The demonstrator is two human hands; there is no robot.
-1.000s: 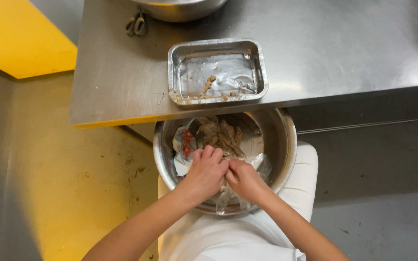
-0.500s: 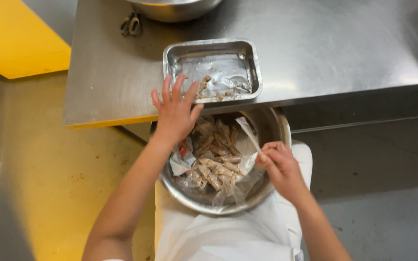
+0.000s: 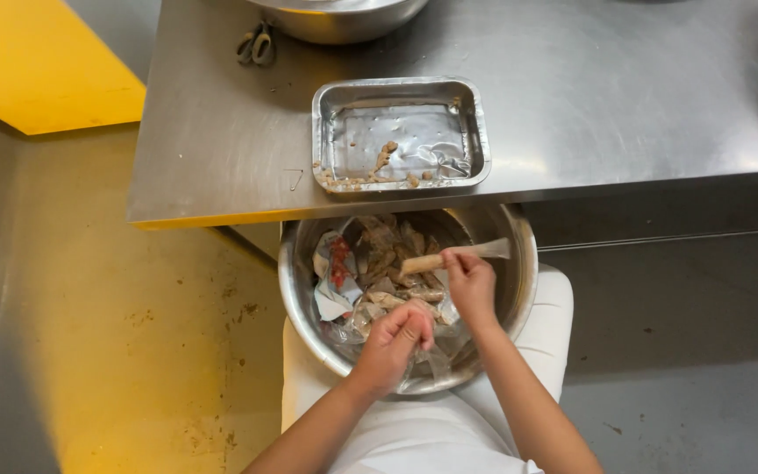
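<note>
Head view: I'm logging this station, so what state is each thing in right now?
Left hand: closed in a loose fist over the bowl; what it grips is unclear.
Right hand: pinching a wrapped stick.
Wrapped stick: held level above the bowl, wrapper partly on.
Round metal bowl: on the lap, full of wrappers and brown sticks.
Rectangular tray: on the steel table, nearly empty, few crumbs.
Scissors: lying closed.

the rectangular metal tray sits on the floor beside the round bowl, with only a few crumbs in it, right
Not quite. The head view shows the rectangular metal tray on the steel table, near its front edge, not on the floor. The round bowl is lower, partly under that edge, on the person's lap. The rest holds: the tray has only a few crumbs.
</note>
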